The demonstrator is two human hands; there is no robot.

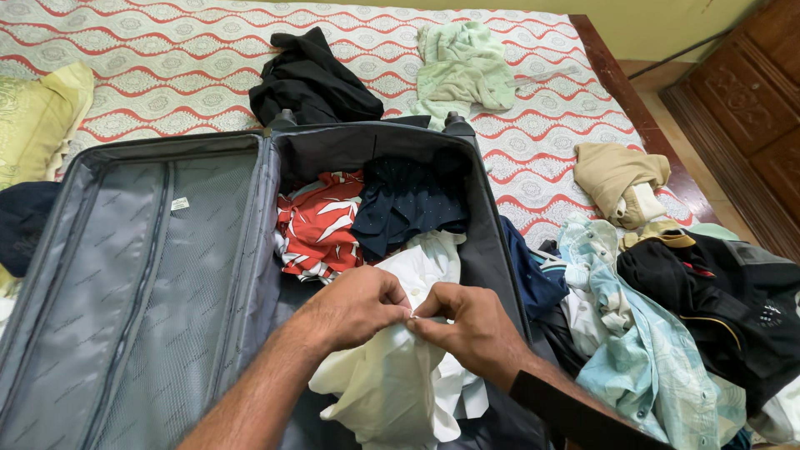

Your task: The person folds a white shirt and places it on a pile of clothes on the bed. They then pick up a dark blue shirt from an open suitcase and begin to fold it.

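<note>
An open grey suitcase (487,225) lies on the bed, its lid (133,275) flat to the left. Inside it are a red and white patterned garment (321,225), a dark navy dotted garment (408,204) and a white shirt (392,383) at the near end. My left hand (354,304) and my right hand (467,325) meet over the white shirt, both pinching its fabric between fingertips, close together.
A pile of clothes lies right of the suitcase: a pale blue shirt (633,333), a black jacket (717,287), a beige garment (621,179). Behind the case lie a black garment (312,79) and a mint green one (462,62). A yellow pillow (37,117) is far left.
</note>
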